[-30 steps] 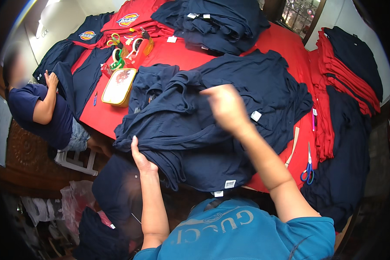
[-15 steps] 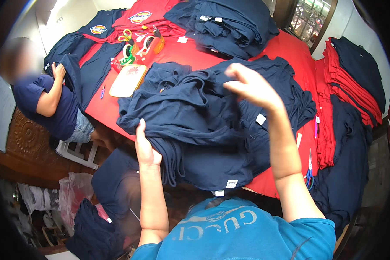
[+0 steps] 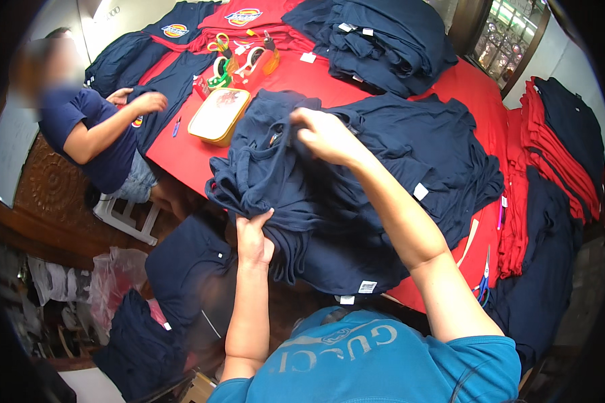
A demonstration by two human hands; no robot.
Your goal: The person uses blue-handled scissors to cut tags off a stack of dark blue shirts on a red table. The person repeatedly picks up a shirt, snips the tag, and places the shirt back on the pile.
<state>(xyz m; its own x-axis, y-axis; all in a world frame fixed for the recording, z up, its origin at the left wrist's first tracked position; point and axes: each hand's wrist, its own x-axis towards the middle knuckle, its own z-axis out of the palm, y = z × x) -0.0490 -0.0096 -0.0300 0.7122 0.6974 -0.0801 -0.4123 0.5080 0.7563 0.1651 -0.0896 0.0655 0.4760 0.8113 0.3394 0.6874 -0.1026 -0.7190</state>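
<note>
A navy T-shirt (image 3: pixel 259 185) lies bunched and partly folded at the table's front left. My left hand (image 3: pixel 254 238) is closed on its near edge, thumb on top and fingers underneath. Over the shirt's right part, my right hand (image 3: pixel 326 138) pinches raised navy cloth, which hangs in a dark fold below it. More navy shirts (image 3: pixel 417 148) are spread under and to the right of the one I hold. A white label (image 3: pixel 367 287) shows on the near hem.
Left of the shirt sits a yellow-rimmed box (image 3: pixel 218 114), with tape dispensers (image 3: pixel 252 67) behind it. Navy piles (image 3: pixel 383 40) stand at the back. Blue-handled scissors (image 3: pixel 484 282) lie at the right edge, near stacked red shirts (image 3: pixel 551 148). Another person (image 3: pixel 101 131) handles navy cloth at left.
My right hand has swept leftward with the cloth, folding it toward my left hand. My left hand has come a little nearer to me. The other person has moved an arm across the cloth.
</note>
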